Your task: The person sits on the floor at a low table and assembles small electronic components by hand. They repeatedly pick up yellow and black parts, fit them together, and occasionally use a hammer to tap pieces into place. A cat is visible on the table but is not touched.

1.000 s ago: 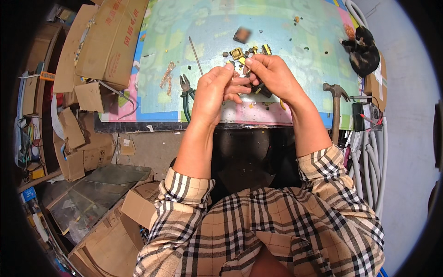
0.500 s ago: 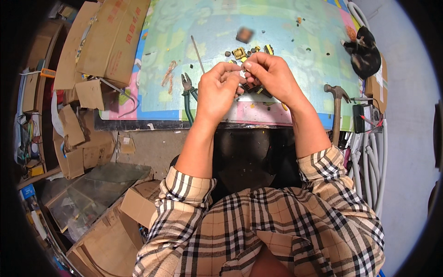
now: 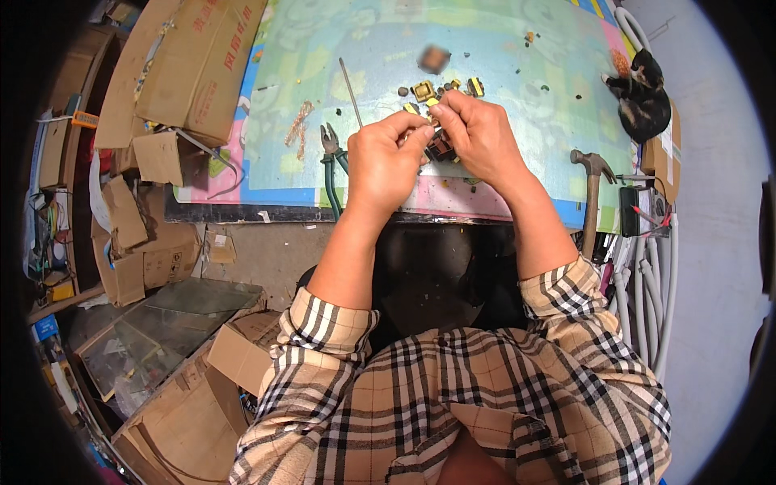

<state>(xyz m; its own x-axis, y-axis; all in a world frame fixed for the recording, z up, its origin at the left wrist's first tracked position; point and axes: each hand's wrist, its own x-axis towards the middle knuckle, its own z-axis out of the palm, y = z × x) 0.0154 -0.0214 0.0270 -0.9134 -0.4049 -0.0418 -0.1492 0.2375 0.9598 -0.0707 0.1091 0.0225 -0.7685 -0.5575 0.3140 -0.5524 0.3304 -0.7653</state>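
Close together over a pile of small parts, my left hand and my right hand both have thumb and fingers pinched. What they hold is too small and too covered to make out. Dark blocky pieces lie under and between the hands. Just beyond the fingers sit a yellow, open-centred coil frame and a small black-and-yellow block. Left of my left hand lie pliers with dark green handles and a thin metal rod.
A tangle of copper wire lies on the left of the table mat. A large cardboard box stands at the far left. At the right are a hammer, a cat and grey tubes.
Both hands stay pinched over the pile, with slight finger movement. My right hand has shifted a little downward. The whole view has moved slightly.
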